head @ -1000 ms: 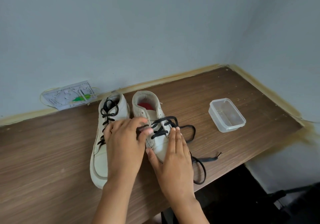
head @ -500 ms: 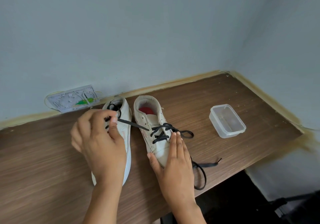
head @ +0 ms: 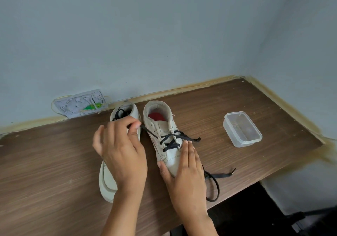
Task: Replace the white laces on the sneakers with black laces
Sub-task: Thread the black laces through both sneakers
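Two white sneakers stand side by side on the table (head: 54,162); the right sneaker (head: 164,135) is half-laced, steadied under the flat, released right hand (head: 184,172), while the black lace (head: 149,131) is pinched by the left hand (head: 122,152) and drawn taut toward ten o'clock; next, threading through the higher eyelets seems called for

No readable text, sneakers (head: 164,139) perhaps unbranded, view blurred

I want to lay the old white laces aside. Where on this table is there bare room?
Bare wood lies left of the left sneaker, out to the table edge, and behind the plastic container toward the corner. It is crowded between the right sneaker and the container, where the black lace trails.
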`<control>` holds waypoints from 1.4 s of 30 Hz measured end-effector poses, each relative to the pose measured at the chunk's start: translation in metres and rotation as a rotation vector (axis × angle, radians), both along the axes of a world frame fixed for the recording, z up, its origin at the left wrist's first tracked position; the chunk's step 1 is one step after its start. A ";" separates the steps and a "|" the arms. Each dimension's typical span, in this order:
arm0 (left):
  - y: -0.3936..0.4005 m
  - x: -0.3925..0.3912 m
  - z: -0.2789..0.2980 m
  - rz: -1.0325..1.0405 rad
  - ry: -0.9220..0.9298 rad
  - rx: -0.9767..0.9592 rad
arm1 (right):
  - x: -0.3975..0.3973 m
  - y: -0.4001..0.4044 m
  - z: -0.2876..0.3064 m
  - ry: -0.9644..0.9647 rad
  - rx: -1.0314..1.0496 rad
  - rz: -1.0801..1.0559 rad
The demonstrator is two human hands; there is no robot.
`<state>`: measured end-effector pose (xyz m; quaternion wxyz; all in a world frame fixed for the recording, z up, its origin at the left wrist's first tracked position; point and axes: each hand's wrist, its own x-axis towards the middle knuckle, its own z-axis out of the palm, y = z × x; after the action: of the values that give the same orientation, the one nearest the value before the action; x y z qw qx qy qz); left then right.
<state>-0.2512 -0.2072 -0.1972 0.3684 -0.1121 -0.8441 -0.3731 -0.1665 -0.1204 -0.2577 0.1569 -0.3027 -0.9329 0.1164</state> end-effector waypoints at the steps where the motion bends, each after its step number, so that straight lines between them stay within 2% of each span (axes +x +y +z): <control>1: 0.001 -0.001 0.002 0.038 0.001 0.012 | 0.000 0.000 0.000 0.007 0.004 -0.004; 4: 0.004 -0.002 0.004 0.029 -0.060 -0.068 | -0.001 0.000 -0.002 0.013 0.000 -0.004; 7: 0.004 -0.002 0.002 -0.115 -0.080 -0.242 | -0.001 0.001 -0.002 0.010 -0.009 0.011; 10: 0.004 -0.004 -0.004 -0.214 -0.184 -0.339 | -0.001 0.001 -0.001 0.006 -0.005 0.007; 14: -0.001 -0.008 -0.009 -0.235 -0.224 -0.342 | -0.001 0.000 0.000 0.007 0.012 0.003; 17: -0.005 -0.008 -0.008 -0.198 -0.187 -0.309 | -0.001 0.001 -0.002 0.007 0.007 0.008; 19: -0.009 -0.007 -0.005 -0.118 -0.101 -0.223 | -0.002 0.001 -0.002 0.009 0.019 -0.001; 21: -0.017 -0.007 0.003 0.027 -0.024 -0.052 | -0.002 0.000 -0.001 0.013 0.022 -0.014; 23: -0.024 -0.008 0.009 0.162 -0.026 0.065 | -0.002 0.000 0.000 0.020 0.021 -0.021; 25: -0.025 -0.007 0.008 0.181 -0.101 0.046 | -0.002 0.000 -0.001 0.026 0.007 -0.017; 30: -0.009 -0.006 0.000 -0.133 -0.175 -0.257 | -0.001 0.000 -0.003 0.111 -0.053 0.030; 34: 0.001 -0.005 -0.007 -0.231 -0.280 -0.351 | 0.000 0.001 -0.003 0.140 -0.089 0.058; 36: 0.001 -0.006 -0.007 -0.222 -0.268 -0.321 | 0.000 0.002 -0.003 0.139 -0.096 0.062; 38: -0.004 -0.007 -0.003 -0.168 -0.178 -0.256 | 0.000 0.001 -0.003 0.133 -0.100 0.059; 40: -0.014 -0.008 0.004 -0.044 -0.074 -0.173 | 0.000 0.001 -0.003 0.124 -0.098 0.058; 42: -0.023 -0.009 0.009 0.065 -0.057 -0.131 | 0.000 0.001 -0.002 0.117 -0.113 0.057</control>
<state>-0.2598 -0.2306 -0.1886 0.3479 -0.0979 -0.8800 -0.3081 -0.1660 -0.1194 -0.2599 0.1904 -0.2771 -0.9223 0.1906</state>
